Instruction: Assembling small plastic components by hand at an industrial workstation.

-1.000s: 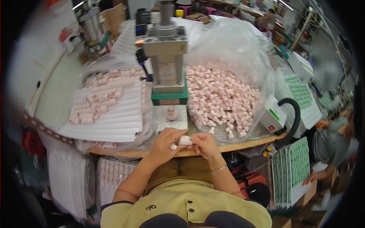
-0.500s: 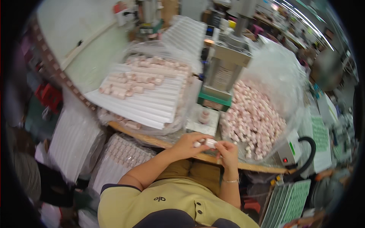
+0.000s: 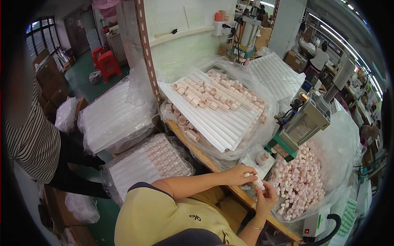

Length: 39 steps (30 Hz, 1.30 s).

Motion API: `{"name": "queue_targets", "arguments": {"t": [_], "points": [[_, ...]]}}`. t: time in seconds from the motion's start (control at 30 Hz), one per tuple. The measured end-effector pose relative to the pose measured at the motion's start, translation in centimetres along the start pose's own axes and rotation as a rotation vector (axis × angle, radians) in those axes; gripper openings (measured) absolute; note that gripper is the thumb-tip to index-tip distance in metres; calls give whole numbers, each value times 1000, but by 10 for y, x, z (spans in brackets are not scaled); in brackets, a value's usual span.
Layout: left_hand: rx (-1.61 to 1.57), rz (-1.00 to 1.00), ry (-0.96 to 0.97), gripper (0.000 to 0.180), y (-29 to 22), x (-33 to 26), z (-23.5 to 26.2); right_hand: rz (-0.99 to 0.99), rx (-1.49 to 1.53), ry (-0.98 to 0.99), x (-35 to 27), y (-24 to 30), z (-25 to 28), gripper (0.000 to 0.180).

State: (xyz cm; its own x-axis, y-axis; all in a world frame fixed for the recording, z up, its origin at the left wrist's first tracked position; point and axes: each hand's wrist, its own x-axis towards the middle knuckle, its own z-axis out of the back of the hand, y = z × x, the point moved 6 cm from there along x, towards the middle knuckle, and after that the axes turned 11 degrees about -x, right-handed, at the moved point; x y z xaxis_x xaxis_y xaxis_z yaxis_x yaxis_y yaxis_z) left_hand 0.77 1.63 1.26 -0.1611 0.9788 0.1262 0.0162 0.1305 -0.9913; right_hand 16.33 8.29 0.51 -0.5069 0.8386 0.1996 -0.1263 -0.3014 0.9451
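Both hands meet over the bench's front edge, in front of a press fixture. Between them is a small white plastic cylindrical piece (image 3: 258,183). My left hand (image 3: 239,175) is closed on it, with a second small white piece (image 3: 246,175) at its fingers. My right hand (image 3: 267,197) pinches the near end of the cylindrical piece. Just beyond stands a pale pink part (image 3: 262,158) upright on the metal press base (image 3: 248,163). To the right lies a large heap of small pink and white caps (image 3: 297,180) in a clear plastic bag.
Pink sleeves (image 3: 205,95) lie on a white corrugated sheet (image 3: 221,135) at the left. The pneumatic press (image 3: 301,127) rises behind the fixture. A white control box (image 3: 315,223) sits at right. Wrapped stacks (image 3: 119,112) stand left of the bench; a person in stripes (image 3: 35,147) is farther left.
The view has swung left, so the bench appears farther right and the striped person shows more. Both hands still hold the cylindrical piece between them.
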Motion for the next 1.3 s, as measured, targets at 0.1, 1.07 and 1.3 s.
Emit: {"name": "queue_targets", "arguments": {"t": [0.1,1.07,1.3], "points": [[21,-66,10,31,-2,-1,0,208,-151,-37,-2,16,0,31],[-353,379,244,36,30,-9,-10,567,-524,8,-17,52,-4,33],[-544,467,355,39,29,-4,-35,572,-564,18,-11,82,-2,33]]}}
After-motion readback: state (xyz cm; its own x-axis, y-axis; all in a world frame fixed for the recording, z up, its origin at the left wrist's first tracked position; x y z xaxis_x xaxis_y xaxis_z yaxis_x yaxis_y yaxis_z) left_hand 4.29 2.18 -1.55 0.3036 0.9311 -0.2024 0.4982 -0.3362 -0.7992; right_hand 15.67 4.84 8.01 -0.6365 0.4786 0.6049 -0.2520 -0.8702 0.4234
